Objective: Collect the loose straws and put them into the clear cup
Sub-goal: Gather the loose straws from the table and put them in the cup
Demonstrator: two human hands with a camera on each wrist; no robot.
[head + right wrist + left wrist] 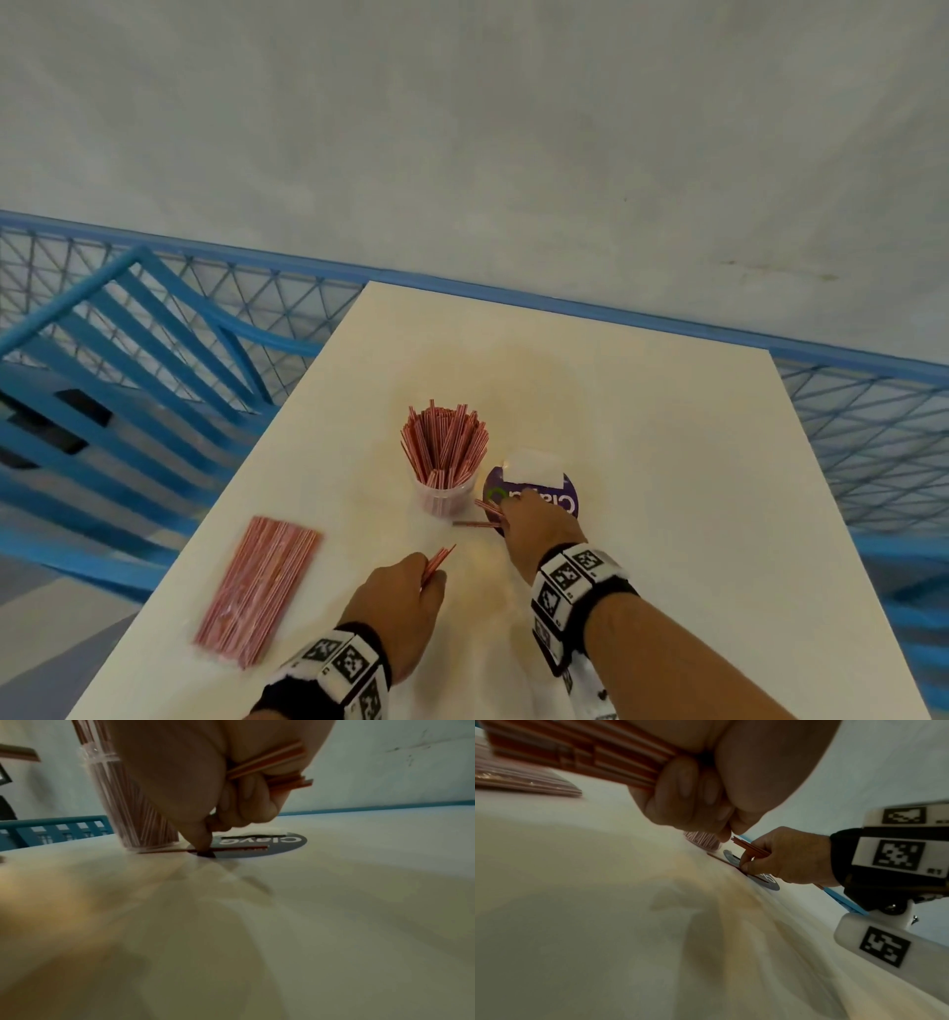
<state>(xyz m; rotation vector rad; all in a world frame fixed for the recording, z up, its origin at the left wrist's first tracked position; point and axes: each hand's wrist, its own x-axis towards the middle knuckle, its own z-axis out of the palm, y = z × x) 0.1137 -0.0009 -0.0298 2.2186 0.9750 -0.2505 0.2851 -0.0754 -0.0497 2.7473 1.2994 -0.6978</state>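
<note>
Both hands grip straws: left hand point(405, 596), right hand point(536, 524); white table point(667, 462), blue railing point(847, 411).

In the head view the right hand point(539, 524) covers the lower part of the sticker point(567, 501), so its lettering reads only in part. The left hand point(398, 604) hides most of its straws point(439, 560). At the upper left of the left wrist view the packet point(526, 780) is blurred and cut by the edge. At the upper left of the right wrist view the cup point(120, 805) runs off the top.
</note>
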